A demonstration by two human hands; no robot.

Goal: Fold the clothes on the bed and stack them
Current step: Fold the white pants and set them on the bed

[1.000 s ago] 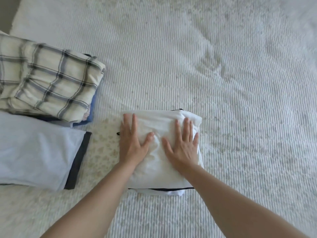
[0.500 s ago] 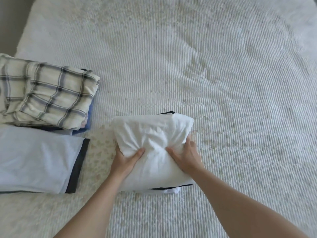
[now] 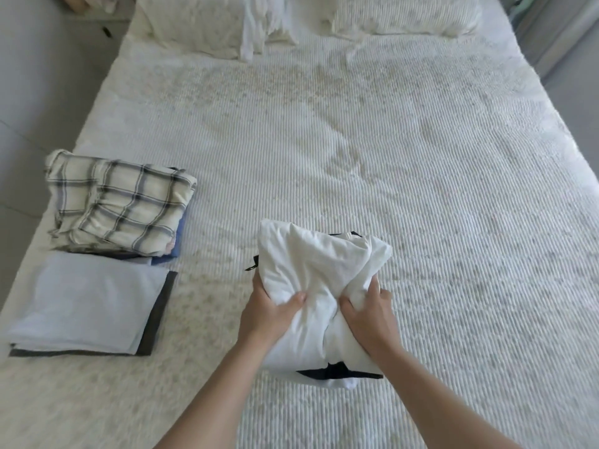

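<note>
A folded white garment with black trim [image 3: 319, 264] is lifted off the bed at the lower middle. My left hand [image 3: 269, 311] grips its left side, thumb on top and fingers underneath. My right hand [image 3: 369, 314] grips its right side the same way. The cloth bunches between the two thumbs. At the left edge of the bed lies a folded plaid garment [image 3: 120, 204] on top of a blue piece. In front of it lies a folded light blue garment with a dark border [image 3: 87, 303].
The white ribbed bedspread [image 3: 389, 157] covers the bed. Two pillows [image 3: 207, 21] lie at the head, with a white cloth [image 3: 256, 24] draped between them. Grey floor [image 3: 42, 92] runs along the bed's left side.
My hands went from pressing flat on the white garment to gripping its sides and lifting it. The view has tilted up, showing more of the bed.
</note>
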